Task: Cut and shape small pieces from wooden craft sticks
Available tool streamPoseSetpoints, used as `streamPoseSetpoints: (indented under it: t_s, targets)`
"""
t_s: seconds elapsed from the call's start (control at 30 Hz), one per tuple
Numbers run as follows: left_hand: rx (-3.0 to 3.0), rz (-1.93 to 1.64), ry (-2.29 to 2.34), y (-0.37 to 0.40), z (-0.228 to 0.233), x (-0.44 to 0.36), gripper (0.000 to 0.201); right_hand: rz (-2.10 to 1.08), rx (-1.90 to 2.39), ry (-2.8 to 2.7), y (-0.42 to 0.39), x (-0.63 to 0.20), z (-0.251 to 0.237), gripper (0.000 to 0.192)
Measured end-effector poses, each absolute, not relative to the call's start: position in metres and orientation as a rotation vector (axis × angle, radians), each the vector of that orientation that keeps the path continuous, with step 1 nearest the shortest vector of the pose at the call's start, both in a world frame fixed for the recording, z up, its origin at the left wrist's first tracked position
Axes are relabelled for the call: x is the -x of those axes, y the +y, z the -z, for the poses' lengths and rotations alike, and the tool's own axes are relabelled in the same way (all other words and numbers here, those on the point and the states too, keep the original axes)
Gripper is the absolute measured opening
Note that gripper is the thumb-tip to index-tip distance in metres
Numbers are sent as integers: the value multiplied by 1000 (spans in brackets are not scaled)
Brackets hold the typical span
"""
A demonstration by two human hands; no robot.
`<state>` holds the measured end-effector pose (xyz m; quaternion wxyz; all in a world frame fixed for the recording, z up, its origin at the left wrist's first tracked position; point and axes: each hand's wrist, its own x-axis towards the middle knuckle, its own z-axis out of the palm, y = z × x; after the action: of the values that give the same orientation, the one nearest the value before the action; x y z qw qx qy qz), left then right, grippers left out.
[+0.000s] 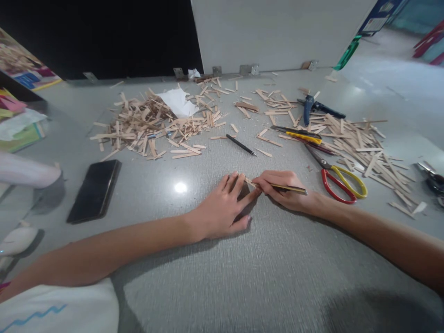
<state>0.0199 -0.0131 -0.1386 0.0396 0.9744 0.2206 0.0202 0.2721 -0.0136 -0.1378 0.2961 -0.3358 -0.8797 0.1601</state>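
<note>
My left hand [222, 206] lies on the grey table with its fingers spread. Its fingertips press a short wooden stick [249, 181] against the tabletop, and the fingers cover part of the stick. In my right hand [285, 178] is a dark pencil with a yellowish stripe [291, 188], gripped between thumb and fingers. The pencil's tip meets the stick between the two hands, though the exact contact is too small to make out. Beyond my hands lies a black pen [241, 144].
Wooden stick pieces form a heap [138, 120] at back left, under white paper [178, 102], and another pile [367, 143] at right. Scissors [343, 182], a yellow cutter [303, 135] and dark-blue-handled pliers [308, 108] lie right. A phone [93, 190] lies left; a panel [277, 32] stands behind.
</note>
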Motion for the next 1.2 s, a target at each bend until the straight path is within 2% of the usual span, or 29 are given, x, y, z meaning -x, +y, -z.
streamPoseSetpoints:
  t_s: [0.4, 0.63, 0.8, 0.87, 1.03, 1.2]
  targets:
    - [-2983, -36, 695, -14, 138, -21, 70, -554, 1020, -2211, -16, -268, 134, 48]
    - [-3010, -32, 717, -18, 133, -20, 69, -720, 1227, -1767, -15, -266, 137, 57]
    - [-3110, -89, 817, -23, 128, -12, 48, -542, 1210, -1850, -10, -267, 139, 47]
    - [-3094, -102, 834, -21, 125, -9, 48, -488, 1205, -1894, -10, -268, 138, 42]
    - [-2822, -177, 836, -11, 120, -8, 32, -384, 1157, -1990, -10, -268, 139, 30]
    - [-2546, -226, 882, -9, 113, -11, 22, -292, 1057, -2102, -7, -269, 139, 27]
